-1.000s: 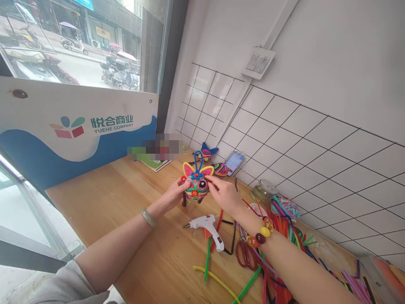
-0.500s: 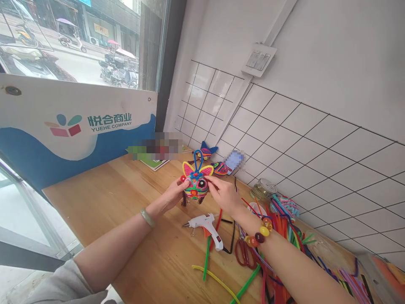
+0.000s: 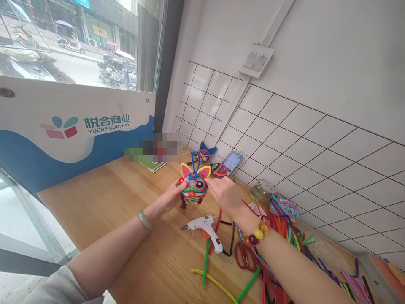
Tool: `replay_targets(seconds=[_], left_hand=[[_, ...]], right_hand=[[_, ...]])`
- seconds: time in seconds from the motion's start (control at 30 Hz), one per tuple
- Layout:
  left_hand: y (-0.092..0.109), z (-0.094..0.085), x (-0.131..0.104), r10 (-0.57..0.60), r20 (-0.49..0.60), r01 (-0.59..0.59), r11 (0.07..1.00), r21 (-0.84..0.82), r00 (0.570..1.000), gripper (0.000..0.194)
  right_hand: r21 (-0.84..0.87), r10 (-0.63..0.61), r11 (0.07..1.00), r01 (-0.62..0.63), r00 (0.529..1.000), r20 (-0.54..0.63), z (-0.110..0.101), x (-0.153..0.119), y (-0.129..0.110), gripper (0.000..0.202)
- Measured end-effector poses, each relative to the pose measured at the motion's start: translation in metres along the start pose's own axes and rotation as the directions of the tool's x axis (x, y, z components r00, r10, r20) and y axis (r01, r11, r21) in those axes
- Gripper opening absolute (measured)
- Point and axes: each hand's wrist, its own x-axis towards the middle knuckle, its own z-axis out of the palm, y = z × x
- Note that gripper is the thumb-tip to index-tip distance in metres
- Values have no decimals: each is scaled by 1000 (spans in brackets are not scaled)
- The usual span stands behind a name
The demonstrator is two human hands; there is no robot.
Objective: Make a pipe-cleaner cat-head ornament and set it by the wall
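Note:
A colorful animal-head ornament (image 3: 194, 191) with pink, yellow-edged ears, a blue loop on top and dark tassels is held up over the wooden table. My left hand (image 3: 172, 196) grips its left side, the thumb on its front by a red ball. At its right edge, the fingertips of my right hand (image 3: 223, 192) are pinched near the dark eye; whether something small is between them is hidden. Below the ornament, a white glue gun (image 3: 204, 226) lies with its nozzle pointing left.
Red-handled scissors (image 3: 245, 255) and many pipe cleaners (image 3: 281, 236) lie at the right. Behind are two more ornaments (image 3: 219, 169), a phone (image 3: 234, 160), a glass jar (image 3: 262, 190) and booklets (image 3: 153, 164). A printed board (image 3: 76, 143) borders the table's left side.
The ornament has tilted slightly in my hands, and my right wrist has turned a little. The whole view has shifted slightly.

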Motion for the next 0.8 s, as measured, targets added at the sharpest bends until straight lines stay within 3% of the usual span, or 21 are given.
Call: replay_targets(seconds=[0.23,0.5,0.8], left_hand=[[0,0,-1,-25,17,25,999,-20,1000,52],[4,0,0,-15,9,15,1000,-19,1000,53],[5,4,-1,2,23,-2,1000,13,1000,49]], right_hand=[[20,23,1000,-23,1000,-7,3,-5,2,26],[207,258,945,-253,966,5,-2,-12,3,22],[371,376,848,-377,923,79,-1,0,-7,15]])
